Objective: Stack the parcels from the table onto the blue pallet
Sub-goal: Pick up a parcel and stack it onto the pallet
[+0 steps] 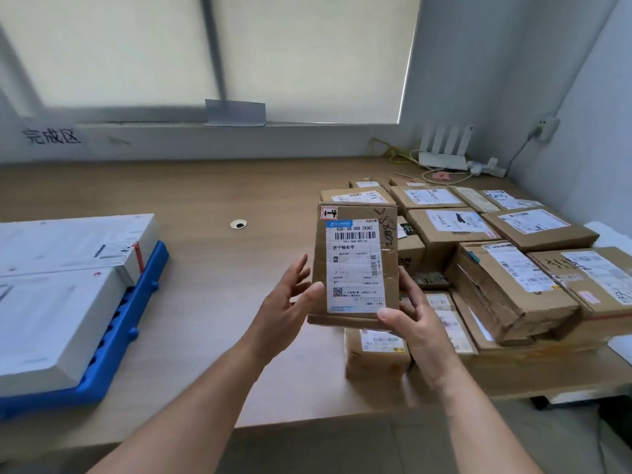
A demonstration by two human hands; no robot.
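Parcel (389,268), creased brown cardboard, white barcode label (355,265)

Left forearm (191,405): bare, rising from the lower left toward the centre.
Left hand (287,302): fingers straight and spread, thumb tip at the parcel (355,265) left edge.
Right forearm (478,415): bare, rising from the lower right.
Right hand (415,323): grips the parcel's lower right corner, thumb on front, fingers behind.

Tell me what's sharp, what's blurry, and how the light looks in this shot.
Head view: the label on the held parcel is legible; the white boxes on the blue pallet look smeared; soft daylight through the blinds casts no hard shadows; the wide lens slants the walls.
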